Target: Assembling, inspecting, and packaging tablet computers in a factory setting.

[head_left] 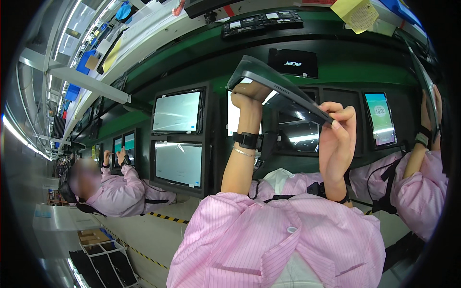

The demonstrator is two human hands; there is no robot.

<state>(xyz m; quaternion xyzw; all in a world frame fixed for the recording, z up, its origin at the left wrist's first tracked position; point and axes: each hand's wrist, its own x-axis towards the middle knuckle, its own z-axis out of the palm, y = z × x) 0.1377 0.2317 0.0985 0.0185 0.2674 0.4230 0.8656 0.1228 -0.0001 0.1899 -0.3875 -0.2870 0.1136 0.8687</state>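
Note:
In front of me a dark tablet [288, 94] is raised and tilted, with one long edge with a speaker grille turned toward me. Its glossy face carries reflections. My left hand [241, 97] grips the left end; most of its fingers are hidden by the tablet. At the other end, my right hand [342, 127] pinches a corner between thumb and fingers. Black straps circle both wrists. Beneath the raised tablet lies a dark tray holding another tablet [298, 137], partly covered from sight.
Left of me, a black tray [207, 144] holds two tablets with lit pale screens [177, 111]. A lit tablet [381, 119] lies at the right. Farther back are a black panel [293, 63] and black trays [261, 25]. Co-workers in pink sit on the left [120, 189] and right [418, 192].

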